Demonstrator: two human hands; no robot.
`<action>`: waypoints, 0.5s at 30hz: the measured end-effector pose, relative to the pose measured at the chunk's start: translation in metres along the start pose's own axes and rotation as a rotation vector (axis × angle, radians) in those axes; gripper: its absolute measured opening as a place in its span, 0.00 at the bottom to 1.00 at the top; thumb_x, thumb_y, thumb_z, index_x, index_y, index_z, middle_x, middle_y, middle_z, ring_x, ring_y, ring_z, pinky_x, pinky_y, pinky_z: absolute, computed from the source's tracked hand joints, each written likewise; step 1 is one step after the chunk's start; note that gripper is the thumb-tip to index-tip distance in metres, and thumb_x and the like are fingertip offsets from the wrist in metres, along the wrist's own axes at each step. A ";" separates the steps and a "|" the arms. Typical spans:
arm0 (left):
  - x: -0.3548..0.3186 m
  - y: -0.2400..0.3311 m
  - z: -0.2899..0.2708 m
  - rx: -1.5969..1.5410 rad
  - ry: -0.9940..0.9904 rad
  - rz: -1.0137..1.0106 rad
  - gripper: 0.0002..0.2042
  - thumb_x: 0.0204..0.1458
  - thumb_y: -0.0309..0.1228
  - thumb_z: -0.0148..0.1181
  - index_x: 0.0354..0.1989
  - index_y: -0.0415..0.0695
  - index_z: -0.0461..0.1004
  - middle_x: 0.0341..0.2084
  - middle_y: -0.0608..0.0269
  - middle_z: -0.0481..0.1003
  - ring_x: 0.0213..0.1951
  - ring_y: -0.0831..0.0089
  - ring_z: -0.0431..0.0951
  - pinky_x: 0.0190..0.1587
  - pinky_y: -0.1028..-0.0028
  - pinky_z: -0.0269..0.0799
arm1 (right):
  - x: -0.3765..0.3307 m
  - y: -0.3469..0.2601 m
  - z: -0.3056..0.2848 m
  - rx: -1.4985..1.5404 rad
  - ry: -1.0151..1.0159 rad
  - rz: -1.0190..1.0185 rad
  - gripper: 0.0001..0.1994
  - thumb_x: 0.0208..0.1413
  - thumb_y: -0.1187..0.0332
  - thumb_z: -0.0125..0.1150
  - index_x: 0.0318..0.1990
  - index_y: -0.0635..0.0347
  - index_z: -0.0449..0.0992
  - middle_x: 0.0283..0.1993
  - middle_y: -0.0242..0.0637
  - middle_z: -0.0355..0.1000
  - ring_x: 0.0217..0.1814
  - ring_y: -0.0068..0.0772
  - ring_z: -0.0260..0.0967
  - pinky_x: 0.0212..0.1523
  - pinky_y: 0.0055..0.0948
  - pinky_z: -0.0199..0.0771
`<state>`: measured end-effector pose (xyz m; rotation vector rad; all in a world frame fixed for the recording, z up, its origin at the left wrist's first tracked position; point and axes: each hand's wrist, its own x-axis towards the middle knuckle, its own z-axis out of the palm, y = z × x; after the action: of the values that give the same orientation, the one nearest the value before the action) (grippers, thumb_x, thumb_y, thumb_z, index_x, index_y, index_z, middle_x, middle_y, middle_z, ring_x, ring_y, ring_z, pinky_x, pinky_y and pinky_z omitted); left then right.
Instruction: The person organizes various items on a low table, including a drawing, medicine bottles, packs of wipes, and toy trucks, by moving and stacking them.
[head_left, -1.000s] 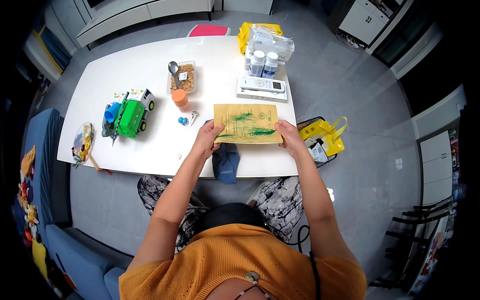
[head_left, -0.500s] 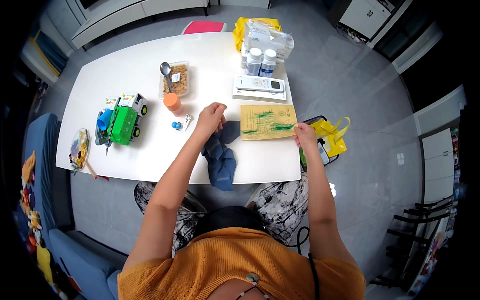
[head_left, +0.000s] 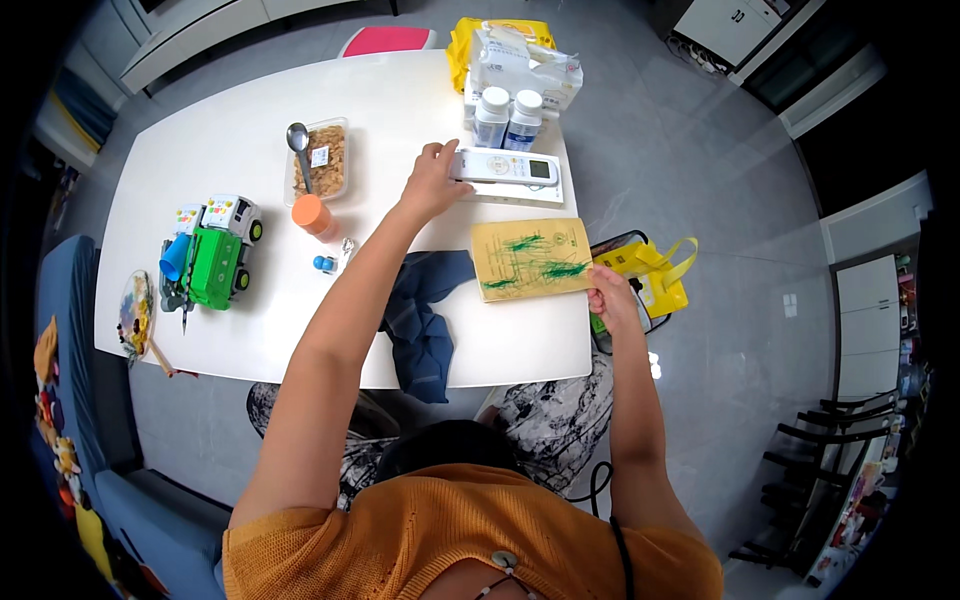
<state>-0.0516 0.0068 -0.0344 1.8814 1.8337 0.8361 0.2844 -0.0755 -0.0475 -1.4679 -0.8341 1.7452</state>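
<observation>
My left hand (head_left: 433,182) is at the left end of a white remote control (head_left: 508,167), which lies on a flat white box (head_left: 515,193). Thumb and fingers straddle that end; which of the two they press is hard to make out. Between the fingers of my right hand (head_left: 611,297) is the right edge of a yellow booklet (head_left: 530,258) scribbled with green. The booklet is over the table's right edge area. A dark blue cloth (head_left: 425,325) lies crumpled below my left forearm, partly hanging off the front edge.
On the white table (head_left: 270,330) stand a green toy truck (head_left: 215,262), a snack tub (head_left: 325,160) with a spoon (head_left: 300,155), an orange-capped bottle (head_left: 313,216), keys (head_left: 346,252), two white bottles (head_left: 507,120) and packs of wipes (head_left: 520,65). A yellow bag (head_left: 660,280) is beside the table.
My left hand has moved from above the cloth, up and away, to the remote control and box. My right hand still holds the booklet, now slightly tilted. The view has shifted a little.
</observation>
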 end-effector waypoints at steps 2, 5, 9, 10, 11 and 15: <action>0.008 -0.002 0.000 0.023 -0.073 0.003 0.36 0.36 0.36 0.67 0.57 0.42 0.60 0.52 0.47 0.60 0.52 0.54 0.65 0.52 0.65 0.66 | 0.001 0.001 0.000 0.016 0.003 0.001 0.06 0.55 0.69 0.52 0.39 0.58 0.71 0.18 0.23 0.60 0.14 0.11 0.51 0.13 0.12 0.49; 0.017 0.001 -0.004 0.092 -0.111 -0.022 0.35 0.37 0.36 0.67 0.56 0.40 0.62 0.49 0.48 0.61 0.50 0.58 0.67 0.52 0.68 0.66 | 0.002 0.003 -0.003 0.046 0.006 0.003 0.08 0.55 0.70 0.52 0.41 0.60 0.72 0.18 0.24 0.60 0.14 0.12 0.51 0.13 0.13 0.49; 0.020 0.005 -0.011 0.138 -0.163 0.014 0.30 0.37 0.36 0.67 0.51 0.38 0.66 0.47 0.50 0.63 0.48 0.59 0.68 0.50 0.70 0.67 | 0.004 0.002 -0.005 0.063 -0.008 0.005 0.08 0.56 0.69 0.52 0.41 0.59 0.71 0.19 0.23 0.59 0.15 0.12 0.51 0.14 0.12 0.49; 0.019 0.003 -0.011 0.106 -0.153 0.022 0.29 0.37 0.35 0.67 0.51 0.38 0.67 0.47 0.51 0.63 0.47 0.60 0.69 0.49 0.70 0.67 | 0.005 0.002 -0.005 0.066 -0.010 0.002 0.08 0.56 0.69 0.52 0.41 0.59 0.71 0.19 0.23 0.59 0.15 0.12 0.50 0.14 0.12 0.49; 0.017 0.001 -0.011 0.074 -0.144 0.029 0.28 0.37 0.34 0.67 0.50 0.38 0.68 0.46 0.51 0.63 0.46 0.60 0.69 0.48 0.71 0.67 | 0.006 0.001 -0.004 0.063 -0.016 -0.004 0.08 0.56 0.69 0.52 0.41 0.59 0.71 0.19 0.23 0.59 0.15 0.11 0.50 0.14 0.12 0.49; 0.007 -0.014 -0.013 -0.091 -0.107 -0.008 0.27 0.38 0.29 0.67 0.50 0.38 0.67 0.44 0.52 0.64 0.42 0.63 0.70 0.45 0.71 0.68 | 0.007 -0.005 -0.001 0.044 -0.039 -0.012 0.08 0.56 0.68 0.52 0.42 0.57 0.71 0.19 0.23 0.59 0.15 0.11 0.50 0.14 0.12 0.48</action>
<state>-0.0706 0.0128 -0.0330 1.8254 1.7094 0.7866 0.2849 -0.0669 -0.0472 -1.4017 -0.8178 1.7777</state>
